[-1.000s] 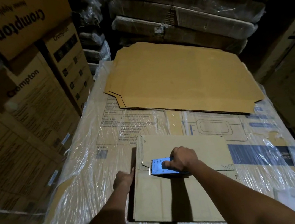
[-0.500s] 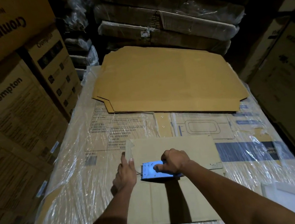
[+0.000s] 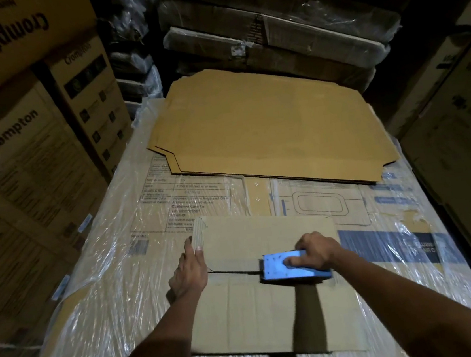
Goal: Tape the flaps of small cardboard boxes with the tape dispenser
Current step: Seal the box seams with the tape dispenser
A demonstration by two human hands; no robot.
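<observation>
A plastic-wrapped carton stack (image 3: 116, 282) serves as the work surface, with Crompton cartons (image 3: 24, 139) piled to its left and wrapped bundles (image 3: 285, 41) behind. On its far half lie large flat cardboard sheets (image 3: 266, 127). On the near half lies the small cardboard box (image 3: 273, 301), still flattened, pale brown, with faint fold lines and a short corrugated flap (image 3: 199, 233) turned up at its far left corner. The right hand (image 3: 315, 250) has its grip pressed around the blue tape dispenser (image 3: 294, 266), thumb across the blue top, on the right part of the box along the flap seam. A dark line runs left from the dispenser toward the left hand (image 3: 189, 273), which rests flat and spread on the box's left edge, fingertips touching the upturned flap.
</observation>
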